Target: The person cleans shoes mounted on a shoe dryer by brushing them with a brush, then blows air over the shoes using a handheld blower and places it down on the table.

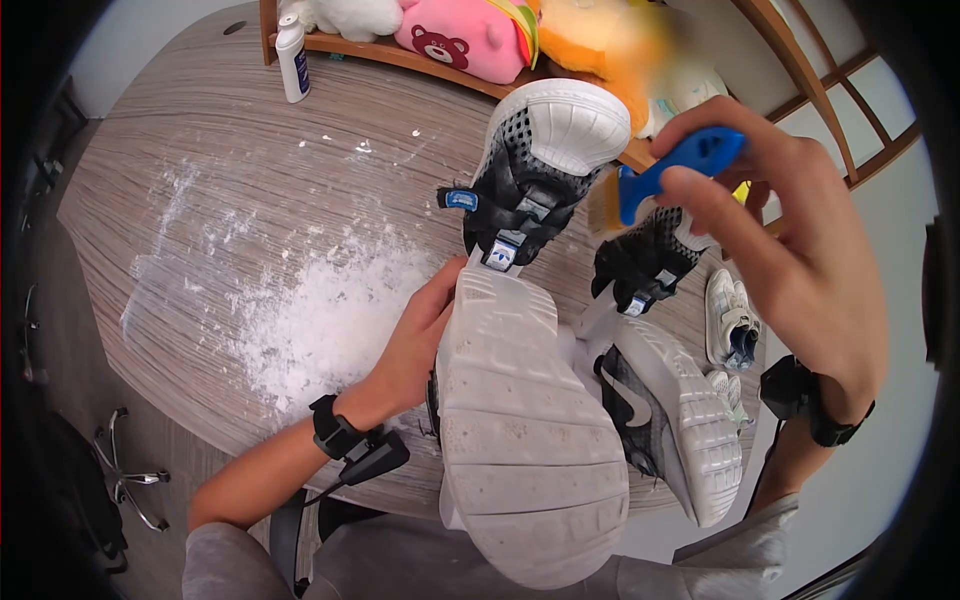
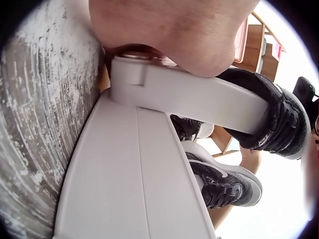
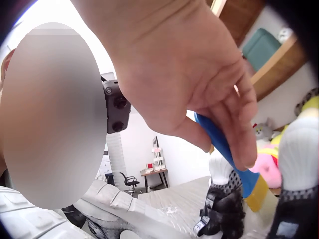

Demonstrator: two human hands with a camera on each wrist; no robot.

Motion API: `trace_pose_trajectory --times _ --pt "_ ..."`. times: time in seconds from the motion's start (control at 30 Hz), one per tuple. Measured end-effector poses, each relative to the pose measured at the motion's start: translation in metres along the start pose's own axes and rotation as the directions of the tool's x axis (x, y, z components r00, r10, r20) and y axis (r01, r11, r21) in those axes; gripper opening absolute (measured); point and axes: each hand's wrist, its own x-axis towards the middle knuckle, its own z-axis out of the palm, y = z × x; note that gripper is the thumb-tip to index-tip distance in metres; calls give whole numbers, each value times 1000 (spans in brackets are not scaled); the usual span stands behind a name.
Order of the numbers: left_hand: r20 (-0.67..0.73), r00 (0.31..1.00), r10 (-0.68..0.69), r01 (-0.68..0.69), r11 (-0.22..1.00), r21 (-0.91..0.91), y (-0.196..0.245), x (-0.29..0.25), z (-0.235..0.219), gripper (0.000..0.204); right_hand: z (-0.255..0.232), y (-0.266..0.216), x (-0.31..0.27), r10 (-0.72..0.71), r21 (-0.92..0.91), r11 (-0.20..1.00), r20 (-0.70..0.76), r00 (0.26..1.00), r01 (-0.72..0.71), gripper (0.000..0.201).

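My right hand pinches a blue-handled brush between thumb and fingers. Its yellow-based bristles point down beside a black-and-white strapped sneaker, which stands toe up. A second strapped sneaker sits behind the brush. Nearer me, a large sneaker shows its ribbed pale sole, and its black Nike mate hangs at the right. These shoes are mounted on a white plastic stand. My left hand grips the stand beside the large sole, its fingertips hidden.
White powder is scattered over the wood-grain table. A white bottle stands at the back, near a wooden shelf holding plush toys, one a pink plush. Small white shoes sit at the right edge.
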Motion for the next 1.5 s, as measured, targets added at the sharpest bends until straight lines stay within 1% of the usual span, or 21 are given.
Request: trace_pose_trajectory --times 0.03,0.07,0.13,0.17,0.3,0.37,0.4,0.47,0.5,0.57,0.7,0.77,0.9,1.0,1.07,1.2,1.23,1.27,1.3,1.37,1.5 --pt "3 1000 31 -31 999 10 1 -1 0 32 0 4 6 -56 -9 998 116 992 58 22" --pt "7 998 62 -62 998 21 2 -1 1 34 3 7 8 -57 -10 998 114 992 58 22" --pt "3 999 40 -40 999 10 5 0 3 36 13 9 12 -113 -164 977 145 983 137 21" --pt "-2 1000 17 -17 1000 -1 6 0 4 38 16 11 9 -170 -200 962 96 981 186 21" --pt "20 1000 17 -18 1000 10 4 0 1 38 12 8 5 -175 -192 962 112 978 194 20" --pt "11 1000 24 -24 1000 11 4 0 1 38 9 4 4 -105 -139 982 174 979 130 20" --pt "10 1000 26 -26 1000 12 5 0 2 38 11 4 3 -107 -139 981 173 979 132 20" --pt "3 1000 15 -14 1000 -20 6 0 4 37 16 7 3 -175 -183 953 317 932 241 18" --pt "4 1000 15 -15 1000 -20 5 0 4 37 20 8 3 -174 -185 953 316 933 241 18" --pt "26 1000 15 -15 1000 3 0 1 0 37 27 9 6 -219 -324 878 384 897 353 18" --pt "45 999 10 -11 1000 14 1 1 0 36 31 2 8 -185 -358 860 446 876 364 16" --pt "6 1000 -3 3 1000 -28 6 0 4 36 27 -6 5 -169 -417 846 383 908 333 16" --pt "-9 1000 9 -9 1000 5 4 -1 3 37 18 -21 -2 -134 -516 813 289 948 272 14" --pt "-9 1000 17 -17 999 27 4 -1 1 37 13 -24 -6 -231 -492 832 111 967 255 11" --pt "23 999 35 -37 997 70 1 0 -3 37 8 -28 -8 -288 -474 845 -14 958 247 9" --pt "-20 1000 17 -16 1000 17 7 -2 5 35 -14 -30 -17 -194 -532 828 26 981 178 13" --pt "-30 999 18 -19 1000 -2 6 -2 5 34 -9 -24 -19 -209 -425 896 -150 966 128 17" --pt "-40 999 20 -21 1000 -22 5 -2 5 33 -7 -19 -21 -197 -303 948 -322 926 97 21" --pt "-38 999 20 -21 1000 -20 4 -1 4 33 -11 -11 -22 -203 -352 934 -367 908 67 34" --pt "18 1000 8 -8 1000 -1 2 0 -1 30 -27 8 -30 -177 -330 943 -375 910 47 35" --pt "45 999 1 -3 999 44 -5 2 -4 30 -62 44 -47 -74 -231 973 -402 913 -23 41"
